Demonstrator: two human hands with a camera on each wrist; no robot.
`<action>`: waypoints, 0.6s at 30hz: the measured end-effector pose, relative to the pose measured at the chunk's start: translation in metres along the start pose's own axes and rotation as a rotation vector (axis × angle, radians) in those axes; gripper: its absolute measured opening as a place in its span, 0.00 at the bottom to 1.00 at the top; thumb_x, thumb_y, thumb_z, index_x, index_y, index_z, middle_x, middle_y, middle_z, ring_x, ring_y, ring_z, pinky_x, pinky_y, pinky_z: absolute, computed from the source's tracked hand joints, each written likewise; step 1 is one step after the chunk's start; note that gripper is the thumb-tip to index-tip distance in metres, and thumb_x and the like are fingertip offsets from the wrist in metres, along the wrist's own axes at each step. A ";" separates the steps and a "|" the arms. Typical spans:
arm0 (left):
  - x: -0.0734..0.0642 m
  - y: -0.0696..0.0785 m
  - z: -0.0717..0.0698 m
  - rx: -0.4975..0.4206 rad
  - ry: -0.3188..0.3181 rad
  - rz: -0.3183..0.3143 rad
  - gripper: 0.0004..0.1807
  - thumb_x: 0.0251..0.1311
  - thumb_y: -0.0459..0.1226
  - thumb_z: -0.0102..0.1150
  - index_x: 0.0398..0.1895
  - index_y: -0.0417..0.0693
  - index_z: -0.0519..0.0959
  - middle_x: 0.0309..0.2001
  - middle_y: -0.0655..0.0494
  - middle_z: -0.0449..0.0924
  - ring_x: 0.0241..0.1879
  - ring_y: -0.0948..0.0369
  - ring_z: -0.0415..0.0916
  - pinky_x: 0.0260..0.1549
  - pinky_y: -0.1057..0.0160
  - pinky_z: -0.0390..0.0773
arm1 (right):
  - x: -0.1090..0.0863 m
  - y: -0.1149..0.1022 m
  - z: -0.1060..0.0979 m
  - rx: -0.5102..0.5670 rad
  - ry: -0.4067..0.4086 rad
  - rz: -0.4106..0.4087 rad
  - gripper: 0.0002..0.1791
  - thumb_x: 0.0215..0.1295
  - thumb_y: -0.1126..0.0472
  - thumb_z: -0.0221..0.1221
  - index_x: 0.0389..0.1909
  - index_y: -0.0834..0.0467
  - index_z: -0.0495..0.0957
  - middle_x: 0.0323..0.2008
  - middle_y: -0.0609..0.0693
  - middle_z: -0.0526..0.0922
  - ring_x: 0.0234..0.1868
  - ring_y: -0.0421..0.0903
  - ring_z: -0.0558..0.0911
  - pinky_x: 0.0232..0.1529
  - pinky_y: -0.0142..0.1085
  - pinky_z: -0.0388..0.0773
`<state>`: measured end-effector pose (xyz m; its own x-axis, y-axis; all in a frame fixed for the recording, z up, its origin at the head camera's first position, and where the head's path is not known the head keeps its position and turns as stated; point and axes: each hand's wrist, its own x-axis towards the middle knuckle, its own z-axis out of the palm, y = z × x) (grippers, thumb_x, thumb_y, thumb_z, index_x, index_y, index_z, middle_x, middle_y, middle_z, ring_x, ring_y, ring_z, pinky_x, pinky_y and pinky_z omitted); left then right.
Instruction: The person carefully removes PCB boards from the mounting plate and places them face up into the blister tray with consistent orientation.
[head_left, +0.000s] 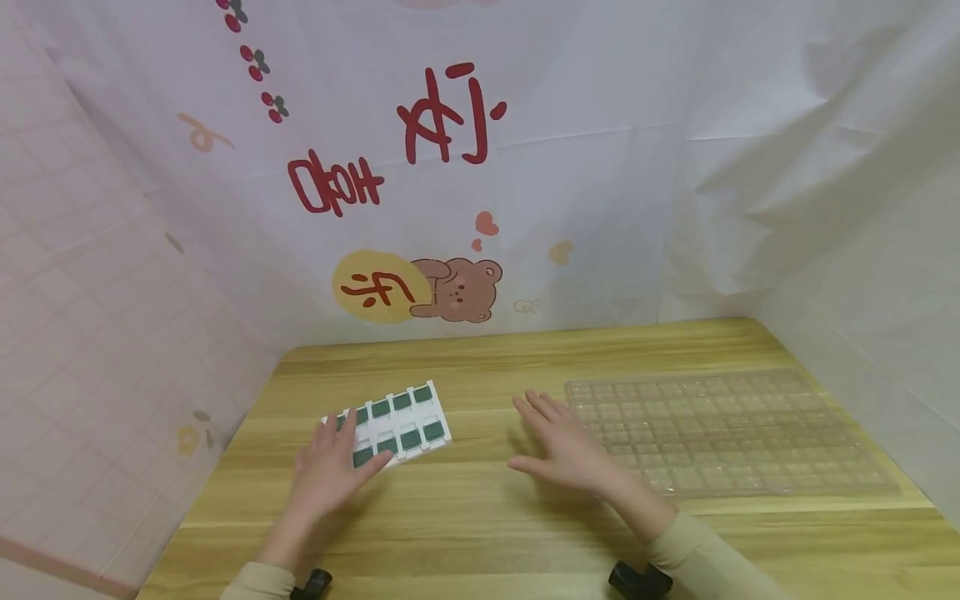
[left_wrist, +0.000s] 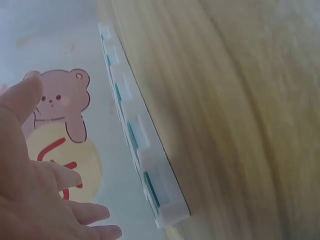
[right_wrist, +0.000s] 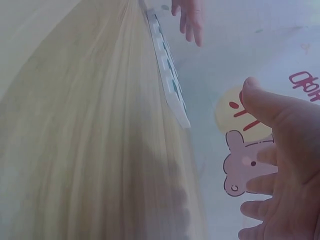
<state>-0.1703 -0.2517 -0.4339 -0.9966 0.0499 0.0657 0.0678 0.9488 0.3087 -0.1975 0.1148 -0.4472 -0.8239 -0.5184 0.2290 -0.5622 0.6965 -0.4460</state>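
A flat white tray (head_left: 405,415) with two rows of dark green square pieces lies at an angle on the left part of the table. Above its left end is my left hand (head_left: 326,471), which hides some of the pieces in the head view. The left wrist view shows the fingers apart from the white tray (left_wrist: 145,125), holding nothing. My right hand (head_left: 566,450) hovers with fingers extended over the table, just left of a clear plastic grid tray (head_left: 720,433). Nothing is in the right hand, and the right wrist view shows the white tray (right_wrist: 170,80) farther off.
The wooden table (head_left: 465,533) has a printed white curtain (head_left: 600,167) behind it and along both sides. A bear figure (head_left: 457,289) is printed low on that curtain. The clear grid tray, with many small compartments, covers much of the table's right side.
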 end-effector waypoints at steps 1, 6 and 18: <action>0.000 -0.001 -0.001 0.001 0.008 0.001 0.55 0.61 0.66 0.54 0.75 0.34 0.52 0.72 0.25 0.48 0.70 0.29 0.46 0.56 0.23 0.49 | 0.002 -0.001 0.001 0.011 0.004 -0.001 0.49 0.62 0.37 0.63 0.75 0.60 0.57 0.74 0.63 0.56 0.73 0.64 0.54 0.67 0.62 0.53; 0.001 -0.010 -0.002 -0.021 0.028 -0.009 0.56 0.60 0.67 0.54 0.74 0.31 0.53 0.70 0.23 0.50 0.69 0.29 0.49 0.56 0.24 0.52 | 0.008 -0.006 0.006 0.040 0.010 0.003 0.49 0.61 0.41 0.66 0.75 0.61 0.58 0.73 0.64 0.57 0.72 0.66 0.56 0.66 0.62 0.55; 0.007 -0.028 -0.008 -0.155 -0.015 -0.067 0.56 0.62 0.62 0.57 0.72 0.24 0.50 0.67 0.19 0.53 0.67 0.28 0.52 0.62 0.33 0.55 | 0.024 -0.017 0.015 0.132 -0.010 0.072 0.47 0.62 0.42 0.66 0.75 0.59 0.58 0.74 0.62 0.57 0.72 0.63 0.58 0.66 0.59 0.56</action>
<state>-0.1790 -0.2801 -0.4343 -0.9996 -0.0062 0.0266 0.0066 0.8906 0.4547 -0.2063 0.0829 -0.4470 -0.8603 -0.4754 0.1839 -0.4872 0.6608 -0.5709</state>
